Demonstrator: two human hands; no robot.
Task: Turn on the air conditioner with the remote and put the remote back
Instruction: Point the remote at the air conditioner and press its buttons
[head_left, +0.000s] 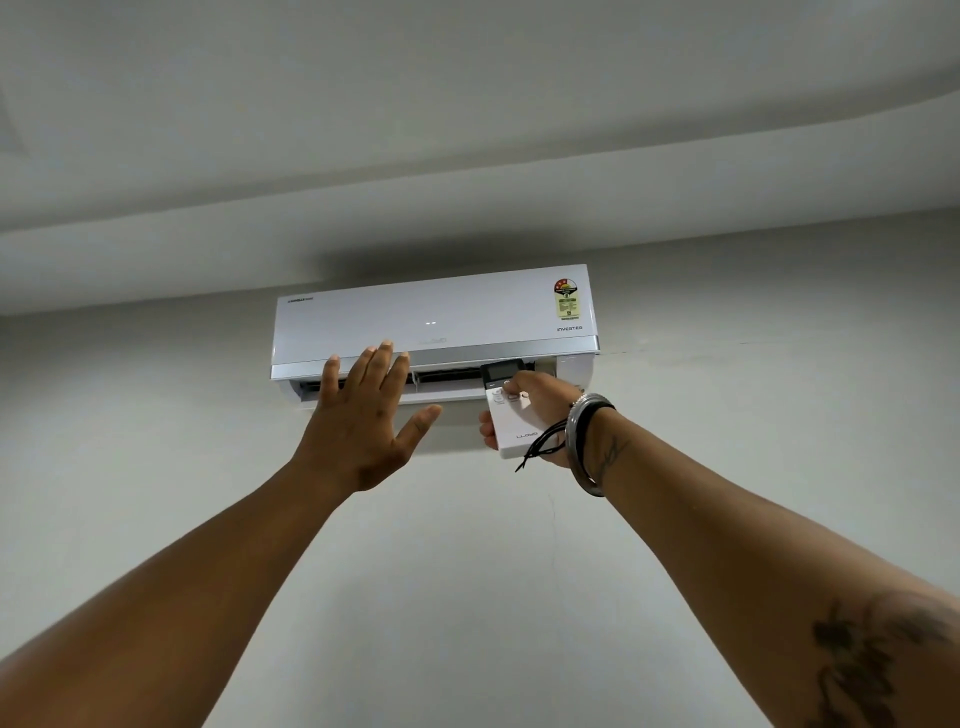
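Observation:
A white wall-mounted air conditioner (436, 317) hangs high on the wall, with two small lights lit on its front panel and its lower flap showing a dark slot. My right hand (540, 410) holds a white remote (511, 421) with a dark screen, pointed up at the unit; my thumb rests on a button below the screen. My left hand (363, 415) is raised with the fingers spread, palm facing the vent, holding nothing.
A plain grey wall (156, 467) runs below and beside the unit, and the ceiling (467, 130) sits close above it. Bangles and a black cord circle my right wrist (587, 441).

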